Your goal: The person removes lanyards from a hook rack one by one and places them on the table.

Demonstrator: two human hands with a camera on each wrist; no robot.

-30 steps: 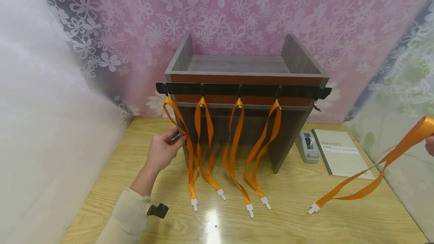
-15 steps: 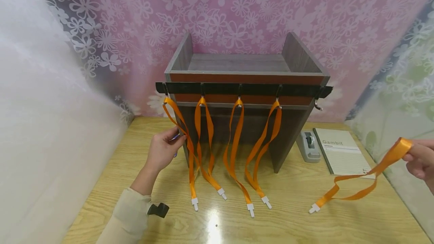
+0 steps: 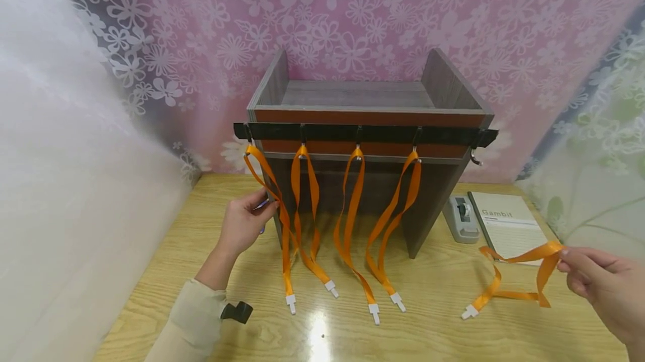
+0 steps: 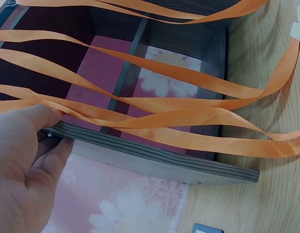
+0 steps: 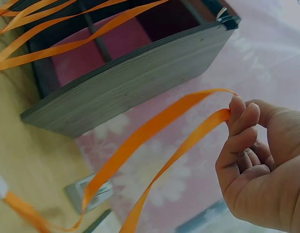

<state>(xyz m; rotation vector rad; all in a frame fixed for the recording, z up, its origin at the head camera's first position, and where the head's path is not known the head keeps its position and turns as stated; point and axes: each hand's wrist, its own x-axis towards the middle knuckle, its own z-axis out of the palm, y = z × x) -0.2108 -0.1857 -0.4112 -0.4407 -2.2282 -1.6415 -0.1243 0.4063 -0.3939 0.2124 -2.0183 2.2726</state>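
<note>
My right hand (image 3: pixel 602 286) pinches the top of the loop of an orange lanyard (image 3: pixel 546 250). Its ribbon sags in folds, and its white clip (image 3: pixel 470 312) lies at the table's front right. My left hand (image 3: pixel 243 226) grips the left side panel of a grey wooden shelf unit (image 3: pixel 353 93); in the left wrist view the thumb (image 4: pixel 45 115) lies on the panel's front edge, with fingers behind it. Several more orange lanyards (image 3: pixel 356 200) hang from hooks on a black rail (image 3: pixel 327 131) across the unit. The rightmost hook (image 3: pixel 475 158) holds nothing.
Right of the unit are a grey tape dispenser (image 3: pixel 461 221) and a notebook (image 3: pixel 506 225) marked Gambit. The white clips (image 3: pixel 373 313) of the hanging lanyards reach toward the front of the wooden table (image 3: pixel 242 289). Flower-patterned sheeting (image 3: pixel 353 9) surrounds the table.
My right hand has come in from the right edge, moving left and down, and the lanyard's ribbon has gone slack and folded. Its clip stays on the table. My left hand has not moved.
</note>
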